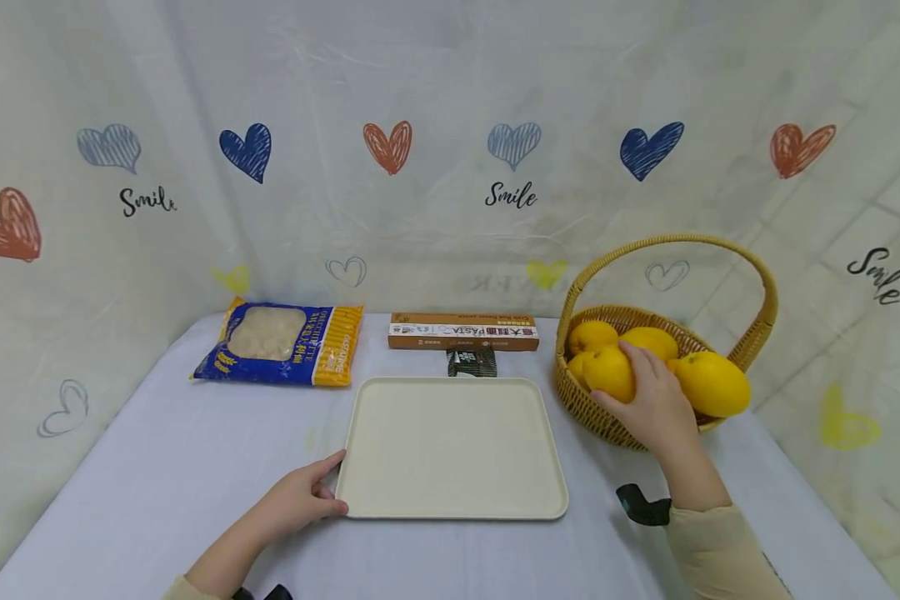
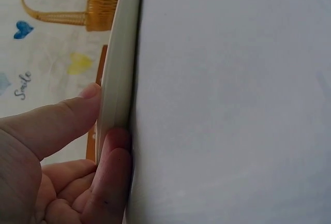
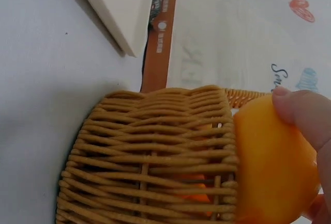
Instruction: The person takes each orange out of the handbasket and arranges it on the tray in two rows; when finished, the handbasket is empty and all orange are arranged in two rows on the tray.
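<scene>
My left hand pinches the left edge of a cream rectangular tray lying on the table. In the left wrist view, its thumb rests at the rim and curled fingers press on the tray's outer side. On the right, my right hand grips a round yellow fruit at the near side of a wicker basket. The right wrist view shows this fruit beside the basket's rim, thumb over it. Several other yellow fruits lie in the basket, including a large one.
A blue and yellow pasta bag lies at the back left. Behind the tray are a long brown pasta box and a small dark packet. The basket's tall handle arches over the fruit. A patterned curtain hangs behind the table.
</scene>
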Tool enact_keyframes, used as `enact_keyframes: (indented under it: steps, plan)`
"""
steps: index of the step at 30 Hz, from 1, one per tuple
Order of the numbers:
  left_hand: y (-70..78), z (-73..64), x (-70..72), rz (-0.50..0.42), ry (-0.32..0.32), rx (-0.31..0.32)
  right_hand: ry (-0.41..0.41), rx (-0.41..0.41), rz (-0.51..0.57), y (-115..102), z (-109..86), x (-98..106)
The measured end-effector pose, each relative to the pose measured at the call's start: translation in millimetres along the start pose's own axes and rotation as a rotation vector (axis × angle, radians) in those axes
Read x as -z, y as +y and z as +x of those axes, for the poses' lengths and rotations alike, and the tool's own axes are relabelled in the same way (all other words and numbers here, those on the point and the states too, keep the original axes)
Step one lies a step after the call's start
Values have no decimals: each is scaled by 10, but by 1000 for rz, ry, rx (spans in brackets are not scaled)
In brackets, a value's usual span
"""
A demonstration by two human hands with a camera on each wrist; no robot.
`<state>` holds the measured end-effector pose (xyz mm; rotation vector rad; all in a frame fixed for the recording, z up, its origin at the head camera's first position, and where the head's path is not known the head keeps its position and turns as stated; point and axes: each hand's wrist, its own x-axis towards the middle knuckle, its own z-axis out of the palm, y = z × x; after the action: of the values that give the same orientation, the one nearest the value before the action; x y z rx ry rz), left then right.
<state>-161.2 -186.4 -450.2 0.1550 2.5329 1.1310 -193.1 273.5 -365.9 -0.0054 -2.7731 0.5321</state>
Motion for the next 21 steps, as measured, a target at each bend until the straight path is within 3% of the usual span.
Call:
enact_keyframes:
  steps: [3,7,14,21]
  plan:
    - [-9,13,-1,6,-3,-10,68,3,46,-131,-4,-13]
    - [-12,4,-1,6,3,-16,104,29,195,-416,37,-99]
    - [-2,-20,3,7,15,-14,-95,87,497,-963,208,-439]
    - [3,0,-4,2,0,-6,-221,136,600,-1276,279,-797]
